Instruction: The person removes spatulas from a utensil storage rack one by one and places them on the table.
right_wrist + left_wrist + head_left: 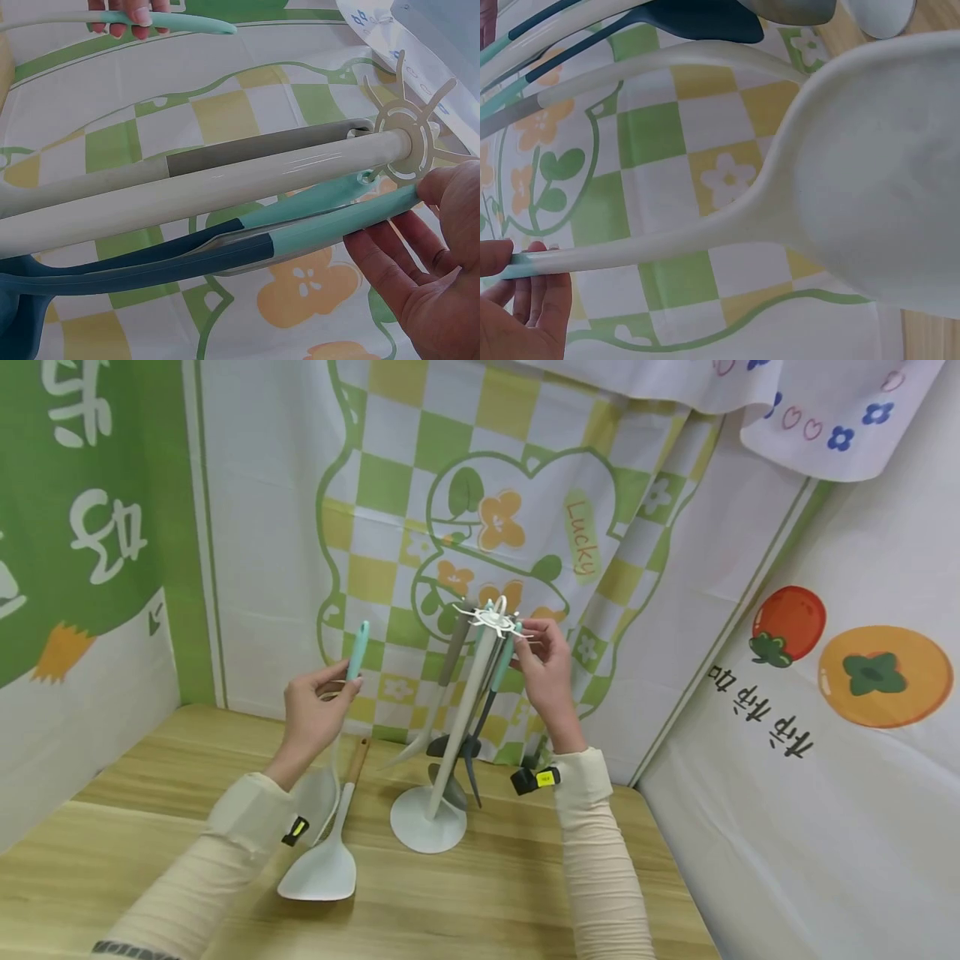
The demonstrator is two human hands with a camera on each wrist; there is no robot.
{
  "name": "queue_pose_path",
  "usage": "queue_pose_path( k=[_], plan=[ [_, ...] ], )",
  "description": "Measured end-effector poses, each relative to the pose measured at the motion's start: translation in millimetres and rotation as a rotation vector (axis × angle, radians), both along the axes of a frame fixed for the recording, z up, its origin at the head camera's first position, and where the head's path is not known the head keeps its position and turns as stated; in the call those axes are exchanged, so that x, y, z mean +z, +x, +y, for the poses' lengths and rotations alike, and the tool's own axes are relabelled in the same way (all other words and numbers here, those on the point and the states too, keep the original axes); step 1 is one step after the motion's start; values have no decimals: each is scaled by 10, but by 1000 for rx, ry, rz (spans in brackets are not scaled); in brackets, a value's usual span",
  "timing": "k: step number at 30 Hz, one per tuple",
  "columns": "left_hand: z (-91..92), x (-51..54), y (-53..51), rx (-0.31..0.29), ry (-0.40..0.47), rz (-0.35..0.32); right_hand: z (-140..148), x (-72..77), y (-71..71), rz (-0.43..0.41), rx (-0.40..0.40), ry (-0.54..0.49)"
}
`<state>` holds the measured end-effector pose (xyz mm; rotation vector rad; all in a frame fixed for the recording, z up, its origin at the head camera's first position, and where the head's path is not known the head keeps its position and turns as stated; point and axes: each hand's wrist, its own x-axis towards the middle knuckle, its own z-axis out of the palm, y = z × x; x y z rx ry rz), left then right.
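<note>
My left hand (317, 706) pinches the mint handle (359, 650) of a white utensil, whose broad head (877, 172) fills the right of the left wrist view. My right hand (547, 670) holds the mint handle end of a dark blue utensil (341, 219) between thumb and fingers, right at the hooked top (495, 620) of a white stand. Whether that handle hangs on a hook cannot be told. Several other utensils hang around the stand's pole (459, 727), among them a grey-handled one (262, 145) and a second mint-handled one (307, 201).
The stand's round white base (428, 833) rests on the wooden table (480, 902). To its left lies a white spatula (322, 868) with a wooden handle, partly beside the utensil in my left hand. A checkered curtain (382, 485) hangs behind.
</note>
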<state>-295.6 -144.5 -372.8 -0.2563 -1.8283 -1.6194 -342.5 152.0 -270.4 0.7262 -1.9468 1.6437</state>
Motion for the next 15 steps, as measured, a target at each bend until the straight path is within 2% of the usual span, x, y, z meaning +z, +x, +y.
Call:
queue_pose_path(
  k=[8, 15],
  plan=[
    [-82, -89, 0, 37, 1, -25, -6, -20, -10, 29, -4, -2],
    [-156, -193, -60, 46, -6, -43, 0, -13, 2, 28, -9, 8]
  ],
)
